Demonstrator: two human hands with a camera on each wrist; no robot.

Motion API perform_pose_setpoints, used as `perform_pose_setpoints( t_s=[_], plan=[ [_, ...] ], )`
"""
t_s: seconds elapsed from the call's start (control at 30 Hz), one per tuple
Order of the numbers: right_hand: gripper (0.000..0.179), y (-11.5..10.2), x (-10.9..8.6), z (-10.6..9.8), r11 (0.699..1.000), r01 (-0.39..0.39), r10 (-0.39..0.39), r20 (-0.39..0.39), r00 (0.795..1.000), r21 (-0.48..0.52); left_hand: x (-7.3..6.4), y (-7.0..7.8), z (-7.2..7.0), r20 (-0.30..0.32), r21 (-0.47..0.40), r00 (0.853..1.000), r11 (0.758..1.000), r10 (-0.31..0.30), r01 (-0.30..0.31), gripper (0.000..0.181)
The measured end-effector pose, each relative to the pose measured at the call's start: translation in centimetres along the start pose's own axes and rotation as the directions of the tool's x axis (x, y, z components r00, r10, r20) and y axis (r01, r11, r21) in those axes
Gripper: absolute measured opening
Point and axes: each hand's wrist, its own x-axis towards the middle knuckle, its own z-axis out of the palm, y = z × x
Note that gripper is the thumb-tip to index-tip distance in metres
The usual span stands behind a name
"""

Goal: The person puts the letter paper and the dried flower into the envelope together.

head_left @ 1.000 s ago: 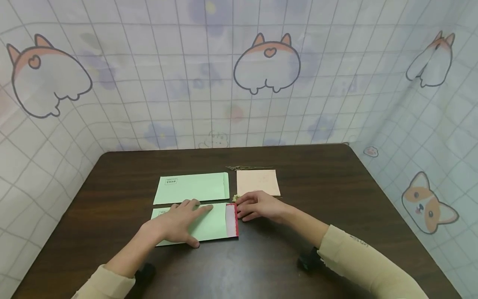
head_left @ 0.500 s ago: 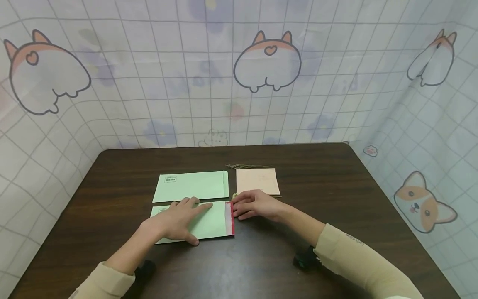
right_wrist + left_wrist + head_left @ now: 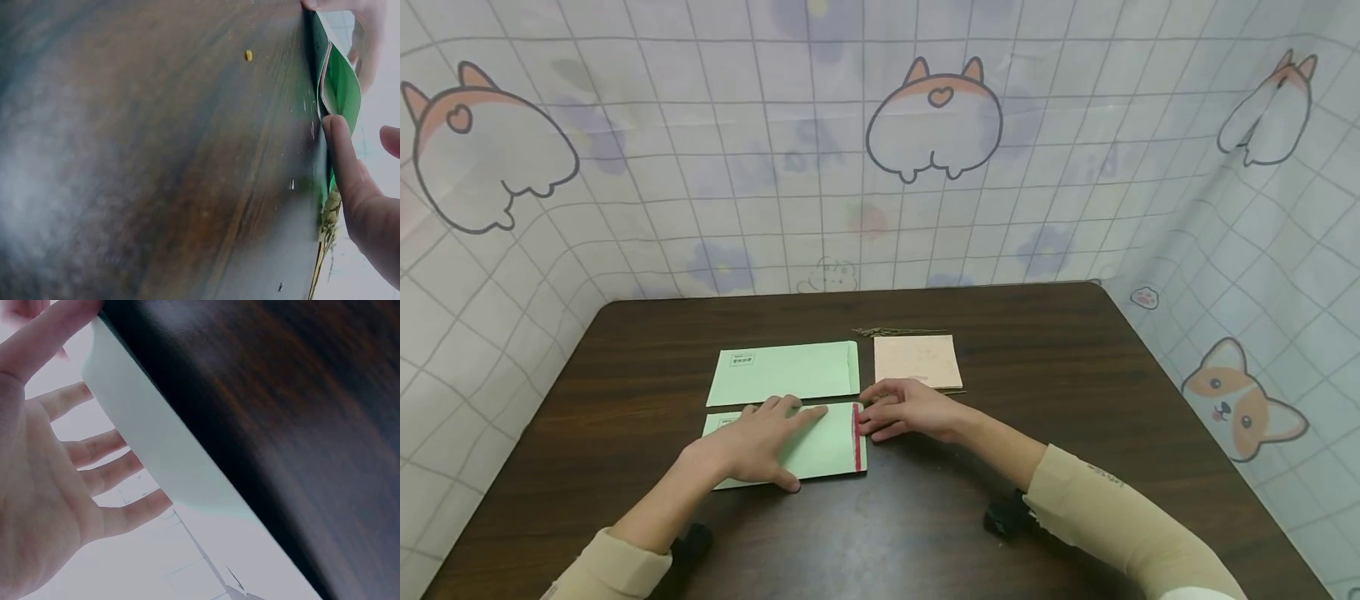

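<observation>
Spread over the front light-green envelope (image 3: 827,450), my left hand (image 3: 756,442) rests with its fingers apart. In the left wrist view the fingertips (image 3: 159,503) reach the envelope's far edge. A red-edged white sheet (image 3: 857,437) lies in the envelope's right end, and only its red strip shows. My right hand (image 3: 910,410) is at that end. The right wrist view shows a straight finger (image 3: 340,140) at the bulging green mouth, the thumb apart. A pale dried flower sprig (image 3: 331,215) lies beside that hand; the hand mostly hides it in the head view.
A second green envelope (image 3: 786,373) lies just behind the first. Right of it is a tan paper stack (image 3: 916,360), with a thin dried sprig (image 3: 898,332) behind. A small yellow bit (image 3: 248,55) lies on the dark wooden table (image 3: 1037,350). Patterned curtains (image 3: 820,208) stand around the table.
The red-edged sheet has slid left into the front envelope, its white part going out of sight. My right hand has moved left with it; the left hand has stayed in place.
</observation>
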Motion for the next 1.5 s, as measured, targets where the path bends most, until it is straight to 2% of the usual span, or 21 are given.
perform_pose_setpoints(
  t_s=[0.23, 0.73, 1.13, 1.33, 1.5],
  plan=[
    [0.045, 0.2, 0.2, 0.3, 0.999, -0.01, 0.01, 0.003, 1.0, 0.047, 0.0, 0.1, 0.1, 0.001, 0.002, 1.0, 1.0, 0.005, -0.005, 0.101],
    [0.046, -0.1, 0.1, 0.2, 0.999, -0.008, 0.006, 0.038, 0.999, 0.052, 0.1, 0.0, 0.0, -0.004, 0.006, 1.0, 1.0, 0.013, -0.013, 0.101],
    [0.034, -0.3, -1.3, -1.5, 0.999, -0.014, 0.016, 0.03, 0.999, -0.044, 0.0, 0.1, 0.1, -0.01, -0.01, 1.0, 1.0, 0.017, -0.017, 0.1],
    [0.034, -0.4, -2.2, -2.4, 0.991, -0.026, 0.025, -0.012, 1.0, -0.131, -0.1, 0.0, 0.2, -0.012, -0.009, 1.0, 1.0, 0.014, -0.014, 0.101],
    [0.034, -0.2, -2.9, -3.4, 0.987, -0.041, 0.034, -0.05, 0.998, -0.153, -0.1, -0.1, 0.1, -0.02, -0.008, 0.999, 1.0, 0.027, -0.027, 0.102]
  ],
)
